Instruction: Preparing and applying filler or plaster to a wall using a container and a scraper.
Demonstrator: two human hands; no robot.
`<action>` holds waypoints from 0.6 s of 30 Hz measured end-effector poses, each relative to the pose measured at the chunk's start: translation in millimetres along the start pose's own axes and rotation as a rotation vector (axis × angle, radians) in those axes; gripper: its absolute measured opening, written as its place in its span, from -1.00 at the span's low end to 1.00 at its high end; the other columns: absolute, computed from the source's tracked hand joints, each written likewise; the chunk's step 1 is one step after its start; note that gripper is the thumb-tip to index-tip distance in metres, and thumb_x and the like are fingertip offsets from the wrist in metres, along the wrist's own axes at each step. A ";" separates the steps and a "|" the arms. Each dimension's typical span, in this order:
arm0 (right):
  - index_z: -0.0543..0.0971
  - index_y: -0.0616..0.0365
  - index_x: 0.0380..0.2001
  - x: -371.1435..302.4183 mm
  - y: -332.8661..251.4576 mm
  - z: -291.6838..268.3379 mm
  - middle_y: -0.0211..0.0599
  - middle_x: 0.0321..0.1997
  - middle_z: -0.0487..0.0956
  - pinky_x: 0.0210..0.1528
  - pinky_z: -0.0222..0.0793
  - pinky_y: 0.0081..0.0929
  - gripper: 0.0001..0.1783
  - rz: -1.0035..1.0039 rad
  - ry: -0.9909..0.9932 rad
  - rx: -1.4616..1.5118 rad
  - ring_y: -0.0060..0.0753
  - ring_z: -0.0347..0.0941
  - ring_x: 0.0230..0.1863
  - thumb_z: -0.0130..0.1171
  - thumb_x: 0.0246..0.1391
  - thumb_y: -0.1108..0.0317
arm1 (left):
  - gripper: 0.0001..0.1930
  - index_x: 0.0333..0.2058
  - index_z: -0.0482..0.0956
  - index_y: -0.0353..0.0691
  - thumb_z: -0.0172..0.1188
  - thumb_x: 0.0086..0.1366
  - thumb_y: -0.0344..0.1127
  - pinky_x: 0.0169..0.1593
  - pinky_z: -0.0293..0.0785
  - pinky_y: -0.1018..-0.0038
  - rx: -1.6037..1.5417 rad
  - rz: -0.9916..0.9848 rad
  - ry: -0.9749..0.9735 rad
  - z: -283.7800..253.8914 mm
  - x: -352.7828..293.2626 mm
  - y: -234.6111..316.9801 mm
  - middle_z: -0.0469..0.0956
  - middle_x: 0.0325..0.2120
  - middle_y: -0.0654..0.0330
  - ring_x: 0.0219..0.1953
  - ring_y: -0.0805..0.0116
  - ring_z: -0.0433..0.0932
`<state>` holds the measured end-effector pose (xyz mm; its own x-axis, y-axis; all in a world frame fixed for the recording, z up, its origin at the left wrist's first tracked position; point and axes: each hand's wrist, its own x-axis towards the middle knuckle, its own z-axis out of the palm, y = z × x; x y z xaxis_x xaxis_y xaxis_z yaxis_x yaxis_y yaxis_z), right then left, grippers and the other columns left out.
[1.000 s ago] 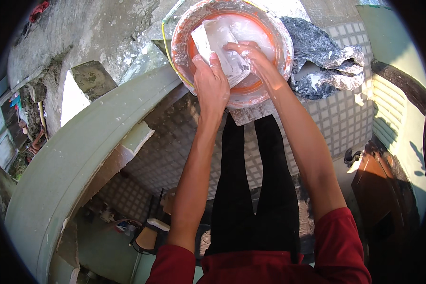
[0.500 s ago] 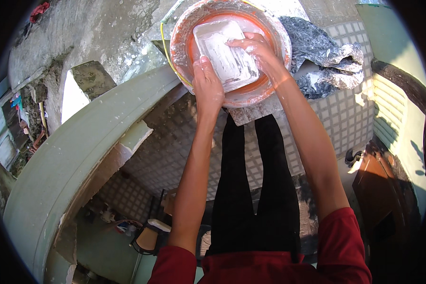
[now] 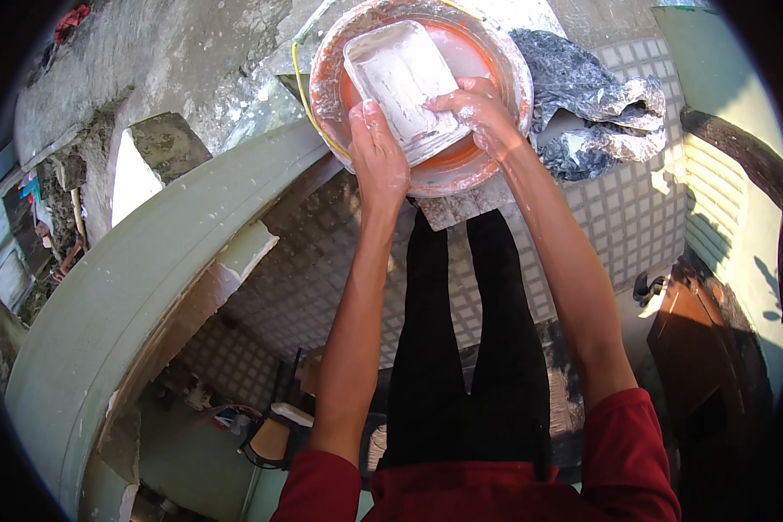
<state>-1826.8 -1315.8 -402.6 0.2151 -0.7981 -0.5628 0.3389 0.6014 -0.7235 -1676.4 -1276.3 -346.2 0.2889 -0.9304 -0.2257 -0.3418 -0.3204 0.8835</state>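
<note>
Both hands hold a shallow rectangular tray smeared with white paste, tilted over a round orange basin. My left hand is closed on its near left edge, thumb along the rim and the other fingers mostly hidden. On the tray's right side, my right hand grips with the thumb over the inner face and white smears on the skin. Whitish liquid shows in the basin beyond the tray's right edge. White residue coats the basin's wide rim.
Right of the basin lies a crumpled dark plastic sheet with white splashes. A yellow cord runs along the basin's left. A pale green curved ledge sweeps down the left side. My legs stand below, over a tiled surface.
The tray has shifted slightly up and left over the basin, uncovering more liquid on the right. My right thumb now lies nearer the tray's lower right part.
</note>
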 end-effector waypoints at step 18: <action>0.53 0.38 -0.29 16.8 -23.4 6.1 -0.14 -0.34 0.60 -0.31 0.56 -0.53 -0.76 0.064 -0.078 0.140 -0.37 0.60 -0.35 0.23 -0.08 0.51 | -0.65 -0.14 0.35 -0.45 -0.20 0.45 -0.20 -0.24 0.36 0.20 0.026 0.063 -0.071 -5.5 -3.4 5.9 0.50 -0.37 -0.25 -0.33 -0.11 0.50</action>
<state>-1825.6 -1343.5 -392.7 0.3089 -0.7620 -0.5691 0.4451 0.6446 -0.6215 -1674.5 -1274.0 -338.0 0.2022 -0.9589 -0.1988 -0.3807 -0.2640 0.8862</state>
